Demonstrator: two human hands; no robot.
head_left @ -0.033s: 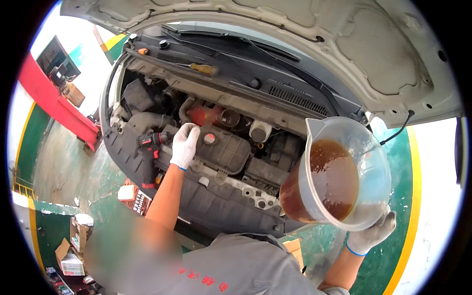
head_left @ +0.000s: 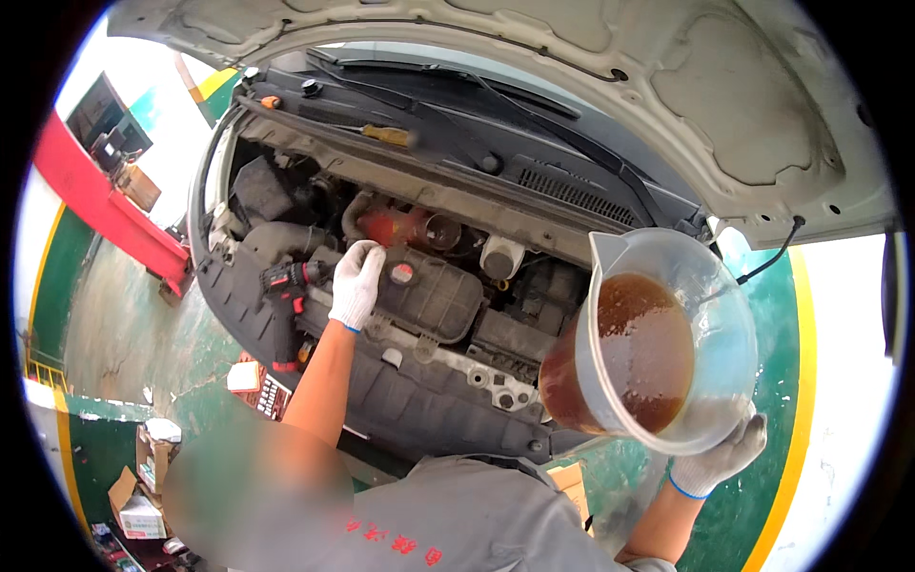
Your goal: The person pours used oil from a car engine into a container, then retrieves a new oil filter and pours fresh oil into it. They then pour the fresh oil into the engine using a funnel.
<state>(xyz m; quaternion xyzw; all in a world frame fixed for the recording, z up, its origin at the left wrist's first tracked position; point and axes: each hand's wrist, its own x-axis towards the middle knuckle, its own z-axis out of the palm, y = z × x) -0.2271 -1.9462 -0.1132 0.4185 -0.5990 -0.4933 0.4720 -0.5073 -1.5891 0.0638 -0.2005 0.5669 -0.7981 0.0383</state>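
While the right hand (head_left: 717,459) grips a clear jug (head_left: 667,343) of brown fluid (tilted), the left hand (head_left: 356,283) rests on the engine cover (head_left: 429,300), fingers apparently curled.

car repair workshop | raised bonnet (head_left: 572,86) | exposed engine bay (head_left: 429,296) | painted floor (head_left: 95,315)
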